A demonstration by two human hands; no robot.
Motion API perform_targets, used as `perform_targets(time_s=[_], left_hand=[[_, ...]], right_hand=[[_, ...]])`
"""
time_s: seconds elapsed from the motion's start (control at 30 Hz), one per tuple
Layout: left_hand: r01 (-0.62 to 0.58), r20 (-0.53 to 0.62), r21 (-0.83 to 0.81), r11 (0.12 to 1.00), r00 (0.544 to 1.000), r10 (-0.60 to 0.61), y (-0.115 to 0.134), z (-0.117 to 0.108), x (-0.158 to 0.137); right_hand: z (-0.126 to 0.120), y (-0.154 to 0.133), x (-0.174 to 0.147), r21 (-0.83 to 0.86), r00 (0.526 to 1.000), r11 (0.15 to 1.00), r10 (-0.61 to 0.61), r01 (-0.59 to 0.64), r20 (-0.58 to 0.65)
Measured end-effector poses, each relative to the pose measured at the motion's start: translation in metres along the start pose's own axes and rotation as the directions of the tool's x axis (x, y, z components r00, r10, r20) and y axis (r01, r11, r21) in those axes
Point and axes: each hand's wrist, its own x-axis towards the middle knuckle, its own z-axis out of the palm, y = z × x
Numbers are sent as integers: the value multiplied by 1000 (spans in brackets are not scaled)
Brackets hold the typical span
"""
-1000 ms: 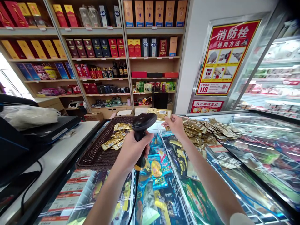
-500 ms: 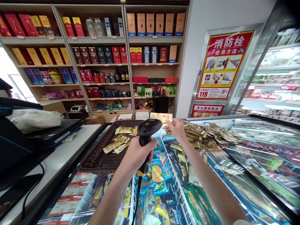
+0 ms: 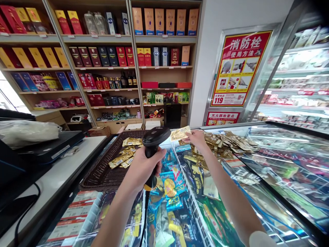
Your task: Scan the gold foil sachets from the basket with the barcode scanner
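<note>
My left hand (image 3: pixel 147 166) is wrapped round the handle of a black barcode scanner (image 3: pixel 156 135), held upright over the freezer with its head facing away. Between the fingers of my right hand (image 3: pixel 196 139) is a flat gold packet (image 3: pixel 180 133), just to the right of the scanner's head. Left of the scanner, a dark brown woven basket (image 3: pixel 96 173) holds several gold packets (image 3: pixel 122 158). A larger pile of similar gold packets (image 3: pixel 218 142) lies on the right, beyond my right forearm.
Under my arms, a chest freezer with white wire dividers (image 3: pixel 189 187) contains bagged frozen goods (image 3: pixel 171 187). On the left are a counter (image 3: pixel 89 151) and a dark scale (image 3: pixel 58 147) bearing a white plastic bundle (image 3: pixel 28 132). Shelves of boxed goods (image 3: pixel 102 56) stand behind.
The gold packet has tilted and swung slightly down, its face turning paler. The scanner and both hands stay close together, while the whole view has shifted a little.
</note>
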Motion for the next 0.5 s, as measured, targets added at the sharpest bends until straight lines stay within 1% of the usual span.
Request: perform_targets(time_s=[0.03,0.07,0.13,0.17,0.2,0.23,0.3,0.43,0.5], left_hand=[[3,-3,5,1000,1000,-3,0,0,0],[5,-1,10,1000,1000,-5,0,0,0],[-1,17,25,1000,1000,1,0,-1,0],[-7,27,30,1000,1000,7,-1,-1,0],[-14,35,35,999,999,12,-1,-1,1],[-18,42,39,999,999,17,-1,-1,1],[-26,46,45,999,999,24,-1,-2,1],[-23,60,46,999,998,21,0,-1,-1],[-15,57,45,999,998,13,2,0,-3]], right_hand=[[-7,3,6,86,993,996,-26,35,-111],[-13,5,11,175,972,980,-56,98,-230],[-23,11,21,317,892,921,-66,227,-447],[-25,14,24,360,850,894,-41,266,-526],[-26,18,27,387,822,881,-4,272,-570],[-25,22,28,402,813,881,34,251,-581],[-18,32,28,411,835,895,88,173,-543],[7,46,19,386,914,921,110,54,-390],[24,49,9,300,961,954,83,0,-265]])
